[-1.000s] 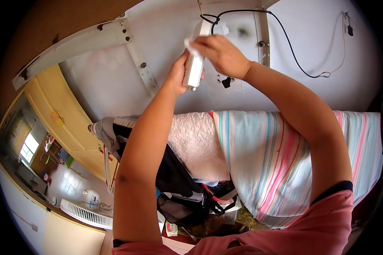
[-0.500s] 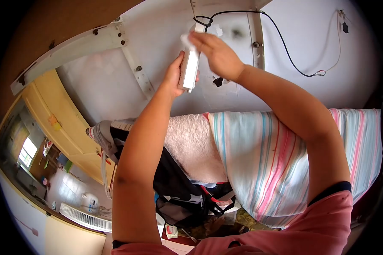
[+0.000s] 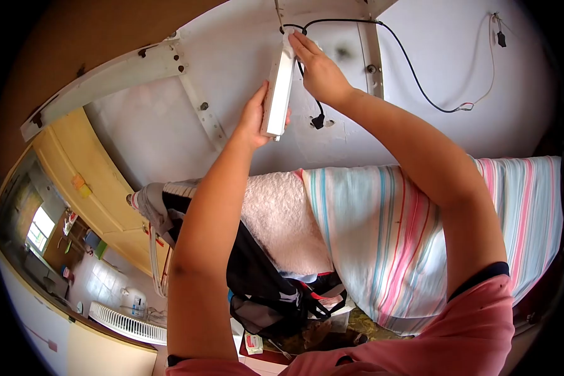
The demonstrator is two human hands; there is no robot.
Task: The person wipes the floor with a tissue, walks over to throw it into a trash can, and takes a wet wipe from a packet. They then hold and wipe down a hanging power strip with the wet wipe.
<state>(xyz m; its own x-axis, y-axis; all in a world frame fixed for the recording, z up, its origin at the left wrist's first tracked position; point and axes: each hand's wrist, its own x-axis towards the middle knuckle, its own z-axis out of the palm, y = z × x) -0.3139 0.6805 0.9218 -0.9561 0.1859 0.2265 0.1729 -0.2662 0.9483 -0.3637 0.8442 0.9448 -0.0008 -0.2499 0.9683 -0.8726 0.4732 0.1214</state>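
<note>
A long white box-like unit, perhaps an extension socket or a light, is held upright in front of the wall. My left hand is wrapped around its lower half, thumb along the left side and fingertips showing on the right. At the top end, my right hand presses a small white wad, like tissue or cloth, against the unit with its fingertips. A black cord loops behind the top of the unit. Below the right hand hangs a black plug on a cord.
Metal brackets cross the white wall. Another black connector hangs at the far right on a thin wire. Under my arms are a striped cloth, a fluffy towel and a black bag. A yellow cabinet stands left.
My right hand has slid the white wad up from lower on the unit to its top end. The left hand keeps its hold. The hanging plug shows more fully.
</note>
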